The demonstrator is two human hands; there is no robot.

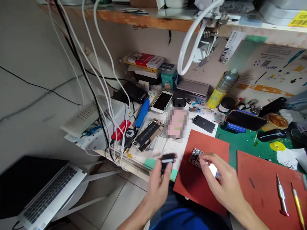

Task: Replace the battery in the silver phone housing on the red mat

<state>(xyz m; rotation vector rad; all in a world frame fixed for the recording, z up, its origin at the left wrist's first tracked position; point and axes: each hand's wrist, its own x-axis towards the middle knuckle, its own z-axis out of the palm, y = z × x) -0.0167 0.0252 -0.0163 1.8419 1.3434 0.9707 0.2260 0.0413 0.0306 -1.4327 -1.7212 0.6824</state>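
Pinching a black part (168, 157) with the left hand (158, 182), reaching over an opened phone (195, 154) with the right hand (222, 177)

Clamping the left grip on the black part, thumb and fingers pressed in from its sides, with a white stripe visible across it. Holding it up near the front edge of the tabletop (131, 169), just left of a red-brown mat (208, 140).

Bending the right thumb and forefinger down at the opened phone, tips close together by its exposed innards. Cannot tell about any small piece caught in the right grip, or about firm contact, with the tips partly hidden. Covering much of the opened phone with this hand; can see it on the red-brown mat, toward the left side. Can also see a bright white area beside the palm, too unclear to name.

Beyond the left hand, can make out a larger phone body (148, 134) with battery exposed, a white-framed phone (162, 101) and a blurred pink object (177, 123). Past the mat, can see a black panel (203, 124) lying flat. At far right, can count 2 screwdrivers (281, 193) on another mat (261, 199).
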